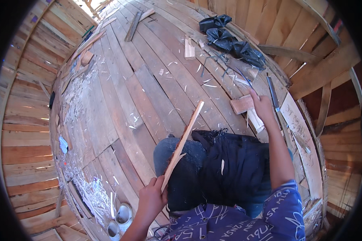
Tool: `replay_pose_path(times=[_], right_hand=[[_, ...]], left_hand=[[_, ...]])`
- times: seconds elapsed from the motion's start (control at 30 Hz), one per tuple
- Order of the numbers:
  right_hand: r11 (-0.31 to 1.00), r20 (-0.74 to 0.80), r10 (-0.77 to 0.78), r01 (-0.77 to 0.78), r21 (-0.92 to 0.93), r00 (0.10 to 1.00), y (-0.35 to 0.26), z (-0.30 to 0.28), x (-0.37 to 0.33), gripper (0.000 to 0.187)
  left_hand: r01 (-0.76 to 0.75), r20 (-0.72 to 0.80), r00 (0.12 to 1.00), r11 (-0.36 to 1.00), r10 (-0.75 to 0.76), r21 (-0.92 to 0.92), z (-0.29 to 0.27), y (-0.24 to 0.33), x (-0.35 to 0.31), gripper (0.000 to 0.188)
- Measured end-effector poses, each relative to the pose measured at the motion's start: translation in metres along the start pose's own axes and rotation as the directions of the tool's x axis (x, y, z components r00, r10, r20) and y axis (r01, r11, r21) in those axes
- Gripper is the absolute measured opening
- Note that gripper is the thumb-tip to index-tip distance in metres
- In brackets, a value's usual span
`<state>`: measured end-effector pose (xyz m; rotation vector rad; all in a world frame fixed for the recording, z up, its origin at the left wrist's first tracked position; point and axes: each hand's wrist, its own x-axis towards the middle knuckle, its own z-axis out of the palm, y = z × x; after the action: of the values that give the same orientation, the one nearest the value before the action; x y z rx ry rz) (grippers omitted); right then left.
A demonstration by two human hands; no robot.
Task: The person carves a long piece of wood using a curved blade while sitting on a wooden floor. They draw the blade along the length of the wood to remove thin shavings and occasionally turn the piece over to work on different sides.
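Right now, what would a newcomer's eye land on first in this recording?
First, the long thin wood strip that the left hand holds up at the centre, slanting over the person's dark-clothed knees. Next, the right hand stretched out to the plank floor by a small wooden block. Black plastic bags lie at the top right, pale shavings along the left.

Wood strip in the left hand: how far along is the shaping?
Done: shavings litter the plank floor. In hand: left hand holds a thin, splintered wood strip upright; right hand reaches beside a small wood block. Left: the strip's edge looks rough.
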<state>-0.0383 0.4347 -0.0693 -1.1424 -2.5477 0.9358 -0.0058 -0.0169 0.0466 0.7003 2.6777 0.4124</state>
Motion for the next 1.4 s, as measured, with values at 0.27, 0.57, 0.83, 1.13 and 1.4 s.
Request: replay_pose_path(times=[0.27, 0.57, 0.83, 1.13, 1.4], right_hand=[[0.943, 0.454, -0.331, 0.266, 0.202, 0.827, -0.094, -0.007, -0.145, 0.060], [0.883, 0.230, -0.398, 0.439, -0.167, 0.888, -0.097, 0.026, -0.067, 0.070], [0.898, 0.094, -0.385, 0.396, -0.194, 0.918, -0.089, 0.021, -0.079, 0.065], [0.811, 0.135, -0.462, 0.479, -0.335, 0.877, -0.093, 0.000, -0.061, 0.070], [0.978, 0.127, -0.153, 0.169, -0.123, 0.980, -0.038, -0.008, -0.064, 0.064]], left_hand=[[-0.059, 0.077, 0.995, 0.998, 0.059, 0.006, -0.004, 0.012, 0.018, 0.019], [0.059, 0.068, 0.996, 0.987, -0.049, -0.147, -0.011, 0.018, 0.017, 0.013], [0.015, 0.061, 0.998, 0.996, -0.010, -0.093, -0.011, 0.019, 0.017, 0.014], [-0.011, 0.019, 1.000, 0.990, 0.013, -0.143, -0.005, 0.013, 0.013, 0.014], [0.012, 0.034, 0.999, 0.991, -0.007, -0.130, -0.004, 0.008, 0.011, 0.018]])
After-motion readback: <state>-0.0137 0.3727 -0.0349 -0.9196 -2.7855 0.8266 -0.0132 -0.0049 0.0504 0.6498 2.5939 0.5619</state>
